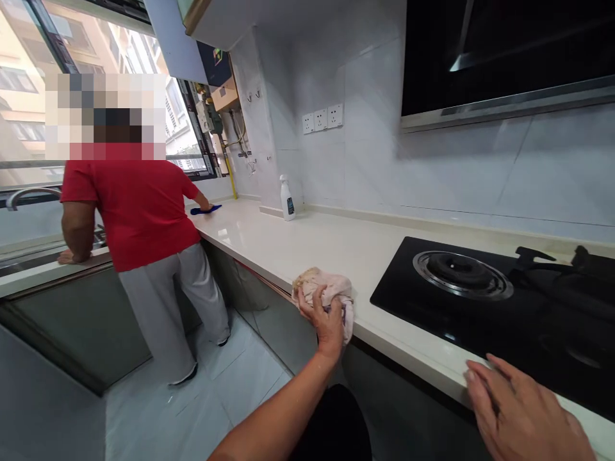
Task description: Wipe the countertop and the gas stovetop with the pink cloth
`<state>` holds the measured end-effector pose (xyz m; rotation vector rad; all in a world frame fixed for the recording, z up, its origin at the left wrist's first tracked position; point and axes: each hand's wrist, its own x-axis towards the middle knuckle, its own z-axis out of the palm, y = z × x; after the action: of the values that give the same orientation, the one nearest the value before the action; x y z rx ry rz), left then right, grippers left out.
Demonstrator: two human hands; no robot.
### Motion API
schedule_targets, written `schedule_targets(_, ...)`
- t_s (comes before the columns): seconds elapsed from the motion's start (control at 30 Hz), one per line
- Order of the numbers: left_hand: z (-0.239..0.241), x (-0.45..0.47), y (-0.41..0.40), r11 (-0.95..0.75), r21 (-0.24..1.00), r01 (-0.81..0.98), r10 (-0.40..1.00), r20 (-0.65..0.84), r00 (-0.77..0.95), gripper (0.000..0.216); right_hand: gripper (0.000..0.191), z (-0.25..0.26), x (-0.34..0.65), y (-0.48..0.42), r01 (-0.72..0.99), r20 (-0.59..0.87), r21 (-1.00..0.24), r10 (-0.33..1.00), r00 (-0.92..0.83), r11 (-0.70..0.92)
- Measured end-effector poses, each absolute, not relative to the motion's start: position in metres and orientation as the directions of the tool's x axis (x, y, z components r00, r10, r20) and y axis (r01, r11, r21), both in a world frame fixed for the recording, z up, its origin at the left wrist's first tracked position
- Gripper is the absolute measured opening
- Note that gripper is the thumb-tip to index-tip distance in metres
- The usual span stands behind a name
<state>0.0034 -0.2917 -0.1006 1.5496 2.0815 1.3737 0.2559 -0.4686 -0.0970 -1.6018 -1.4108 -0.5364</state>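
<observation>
My left hand (323, 320) grips a crumpled, pale pink cleaning cloth (331, 288) with brownish stains. The cloth is pressed on the front edge of the white countertop (269, 246), and a corner of it hangs over the edge. At the lower right, my right hand (523, 410) is open and holds nothing, its fingers by the counter's front edge beside the black gas hob (461, 320). Part of that hand is cut off by the frame.
A white spray bottle (287, 200) stands at the back by the wall. A co-worker in a red shirt (134, 211) leans over the far counter with a blue cloth (205, 210) under one hand. A range hood (509, 57) hangs above the hob. A sink tap (33, 192) is at the left.
</observation>
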Motion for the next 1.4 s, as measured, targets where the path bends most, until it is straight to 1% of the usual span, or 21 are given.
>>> schedule_targets(0.03, -0.105, 0.016, -0.303, -0.026, 0.77, 0.637, 0.851, 0.351, -0.39, 0.045, 0.046, -0.1, 0.252, -0.472, 0.951, 0.814, -0.298, 0.543, 0.206, 0.086)
schedule_targets(0.07, -0.11, 0.028, -0.314, -0.069, 0.773, 0.631, 0.873, 0.353, -0.336, 0.046, 0.042, -0.102, 0.248, -0.476, 0.952, 0.821, -0.284, 0.541, 0.18, 0.114)
schedule_targets(0.1, -0.114, 0.039, -0.325, -0.112, 0.771, 0.627, 0.9, 0.346, -0.264, 0.048, 0.037, -0.104, 0.242, -0.481, 0.941, 0.826, -0.305, 0.533, 0.184, 0.147)
schedule_targets(0.2, -0.126, 0.069, -0.354, -0.209, 0.759, 0.617, 0.953, 0.3, -0.047, 0.053, 0.026, -0.098, 0.217, -0.488, 0.875, 0.806, -0.431, 0.531, 0.262, 0.221)
schedule_targets(0.27, -0.131, 0.085, -0.369, -0.234, 0.737, 0.634, 0.961, 0.273, 0.037, 0.055, 0.025, -0.09, 0.196, -0.483, 0.851, 0.81, -0.43, 0.544, 0.217, 0.301)
schedule_targets(0.33, -0.136, 0.093, -0.377, -0.227, 0.71, 0.666, 0.967, 0.243, 0.072, 0.059, 0.028, -0.084, 0.177, -0.469, 0.839, 0.817, -0.384, 0.566, 0.113, 0.386)
schedule_targets(0.4, -0.142, 0.091, -0.38, -0.249, 0.723, 0.645, 0.961, 0.267, 0.071, 0.066, 0.033, -0.082, 0.164, -0.45, 0.853, 0.813, -0.302, 0.582, -0.003, 0.426)
schedule_targets(0.43, -0.146, 0.086, -0.38, -0.292, 0.747, 0.598, 0.946, 0.317, 0.066, 0.067, 0.035, -0.082, 0.159, -0.44, 0.873, 0.801, -0.243, 0.595, -0.065, 0.422)
schedule_targets(0.5, -0.156, 0.066, -0.382, -0.45, 0.772, 0.448, 0.88, 0.468, 0.077, 0.067, 0.039, -0.083, 0.155, -0.425, 0.916, 0.768, -0.112, 0.618, -0.165, 0.384)
schedule_targets(0.57, -0.166, 0.038, -0.383, -0.613, 0.735, 0.289, 0.787, 0.6, 0.143, 0.067, 0.046, -0.083, 0.153, -0.415, 0.938, 0.732, -0.007, 0.641, -0.231, 0.346)
schedule_targets(0.6, -0.17, 0.024, -0.382, -0.647, 0.731, 0.216, 0.762, 0.628, 0.158, 0.067, 0.051, -0.083, 0.152, -0.413, 0.941, 0.718, 0.033, 0.647, -0.256, 0.336)
schedule_targets(0.63, -0.173, 0.009, -0.381, -0.643, 0.752, 0.144, 0.765, 0.624, 0.159, 0.069, 0.055, -0.082, 0.15, -0.41, 0.944, 0.708, 0.069, 0.651, -0.274, 0.322)
schedule_targets(0.7, -0.171, -0.013, -0.373, -0.618, 0.786, 0.036, 0.785, 0.613, 0.085, 0.062, 0.063, -0.08, 0.144, -0.405, 0.954, 0.694, 0.115, 0.664, -0.277, 0.277)
schedule_targets(0.77, -0.164, -0.026, -0.36, -0.589, 0.808, -0.008, 0.808, 0.589, -0.003, 0.047, 0.067, -0.077, 0.132, -0.397, 0.966, 0.683, 0.124, 0.687, -0.25, 0.228)
schedule_targets(0.83, -0.156, -0.029, -0.345, -0.542, 0.84, -0.026, 0.84, 0.54, -0.057, 0.038, 0.069, -0.074, 0.118, -0.384, 0.974, 0.669, 0.105, 0.71, -0.217, 0.199)
schedule_targets(0.97, -0.15, -0.036, -0.326, -0.431, 0.9, -0.066, 0.894, 0.416, -0.165, 0.043, 0.074, -0.07, 0.086, -0.352, 0.975, 0.635, 0.098, 0.742, -0.215, 0.199)
schedule_targets(1.03, -0.151, -0.047, -0.323, -0.421, 0.906, -0.04, 0.884, 0.401, -0.239, 0.045, 0.072, -0.069, 0.071, -0.336, 0.971, 0.621, 0.115, 0.748, -0.234, 0.208)
schedule_targets(1.1, -0.149, -0.062, -0.321, -0.42, 0.907, 0.03, 0.866, 0.41, -0.287, 0.044, 0.067, -0.069, 0.058, -0.322, 0.97, 0.618, 0.13, 0.748, -0.242, 0.207)
schedule_targets(1.2, -0.139, -0.083, -0.317, -0.422, 0.891, 0.168, 0.831, 0.454, -0.322, 0.04, 0.05, -0.068, 0.049, -0.309, 0.973, 0.633, 0.136, 0.739, -0.231, 0.187)
schedule_targets(1.3, -0.12, -0.093, -0.314, -0.455, 0.852, 0.26, 0.798, 0.52, -0.305, 0.038, 0.044, -0.07, 0.052, -0.31, 0.974, 0.67, 0.14, 0.708, -0.225, 0.177)
schedule_targets(1.4, -0.104, -0.092, -0.312, -0.531, 0.789, 0.309, 0.772, 0.601, -0.207, 0.034, 0.042, -0.076, 0.068, -0.32, 0.972, 0.722, 0.158, 0.652, -0.232, 0.171)
